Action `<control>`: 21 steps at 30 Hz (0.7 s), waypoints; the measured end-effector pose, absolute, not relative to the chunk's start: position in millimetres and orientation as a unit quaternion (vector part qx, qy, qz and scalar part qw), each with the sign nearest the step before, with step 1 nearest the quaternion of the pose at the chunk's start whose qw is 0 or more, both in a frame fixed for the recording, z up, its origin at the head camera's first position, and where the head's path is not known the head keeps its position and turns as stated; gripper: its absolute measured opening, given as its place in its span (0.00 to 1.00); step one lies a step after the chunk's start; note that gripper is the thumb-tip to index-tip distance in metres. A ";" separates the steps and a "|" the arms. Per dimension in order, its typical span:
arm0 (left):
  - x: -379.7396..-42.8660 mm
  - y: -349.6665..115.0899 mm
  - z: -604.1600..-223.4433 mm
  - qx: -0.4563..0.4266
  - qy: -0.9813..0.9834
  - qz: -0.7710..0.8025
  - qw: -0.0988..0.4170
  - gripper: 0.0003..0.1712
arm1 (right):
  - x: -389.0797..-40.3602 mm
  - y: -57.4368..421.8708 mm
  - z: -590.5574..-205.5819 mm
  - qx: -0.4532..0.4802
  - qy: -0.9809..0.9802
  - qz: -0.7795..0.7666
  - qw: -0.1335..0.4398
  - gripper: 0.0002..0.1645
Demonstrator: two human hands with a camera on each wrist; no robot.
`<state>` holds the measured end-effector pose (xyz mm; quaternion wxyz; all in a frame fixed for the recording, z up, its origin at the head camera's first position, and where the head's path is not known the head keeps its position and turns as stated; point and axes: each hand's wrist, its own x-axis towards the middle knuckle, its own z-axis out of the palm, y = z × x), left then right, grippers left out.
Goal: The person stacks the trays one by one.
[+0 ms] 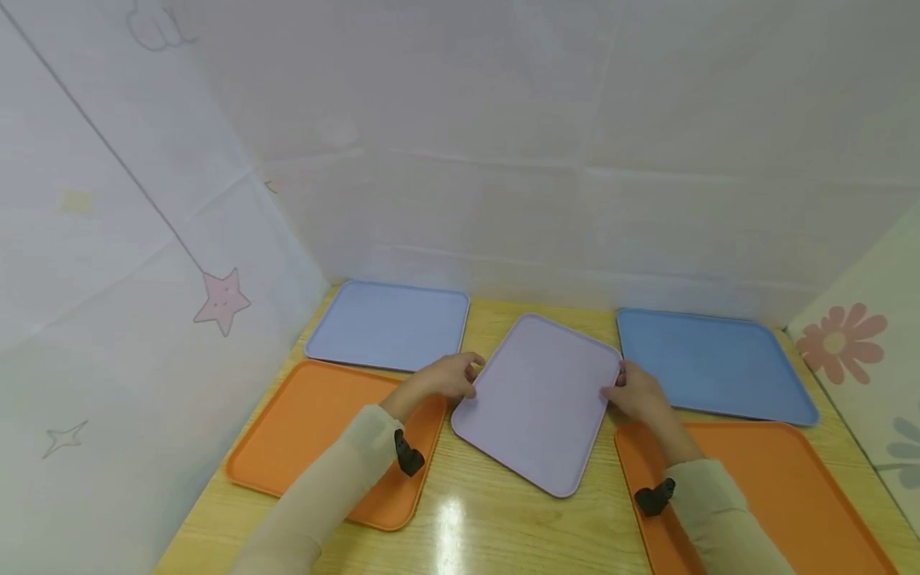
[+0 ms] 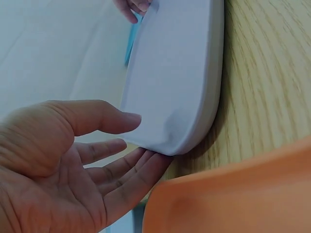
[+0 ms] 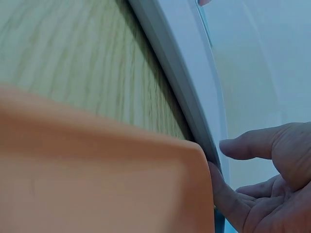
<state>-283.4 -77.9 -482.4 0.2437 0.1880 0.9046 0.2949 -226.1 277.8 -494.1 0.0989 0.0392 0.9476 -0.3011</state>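
A pale purple tray (image 1: 539, 399) lies at a slant in the middle of the wooden table. My left hand (image 1: 451, 375) is at its left edge. In the left wrist view the fingertips touch the tray's rim from below, and the thumb hovers over the top surface with a gap beneath it. Across from it, my right hand (image 1: 636, 390) pinches the tray's right edge, thumb on top and fingers at the underside. The right wrist view shows that thumb (image 3: 243, 144) at the rim; the far fingertips are partly hidden.
Orange trays (image 1: 287, 415) (image 1: 776, 479) lie under both forearms, left and right. Behind them are a light blue tray (image 1: 391, 323) at the back left and a darker blue tray (image 1: 711, 363) at the back right. White printed sheets (image 1: 467, 200) wall in the table.
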 end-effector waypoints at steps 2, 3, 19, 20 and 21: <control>-283.4 -76.2 -484.5 0.189 0.908 0.283 0.244 0.39 | -228.5 276.3 -495.1 0.036 0.949 -0.297 0.102 0.42; -283.1 -75.3 -485.3 0.188 0.907 0.283 0.248 0.40 | -229.9 275.9 -495.7 0.034 0.949 -0.294 0.104 0.43; -258.8 -69.4 -489.6 0.171 0.880 0.345 0.278 0.47 | -264.1 280.1 -497.3 0.010 0.931 -0.329 0.156 0.55; -256.5 -69.2 -490.3 0.171 0.877 0.351 0.278 0.47 | -266.4 280.5 -497.3 0.005 0.927 -0.337 0.164 0.55; -254.1 -68.9 -490.7 0.168 0.873 0.362 0.282 0.47 | -268.2 280.5 -496.9 0.008 0.922 -0.348 0.172 0.55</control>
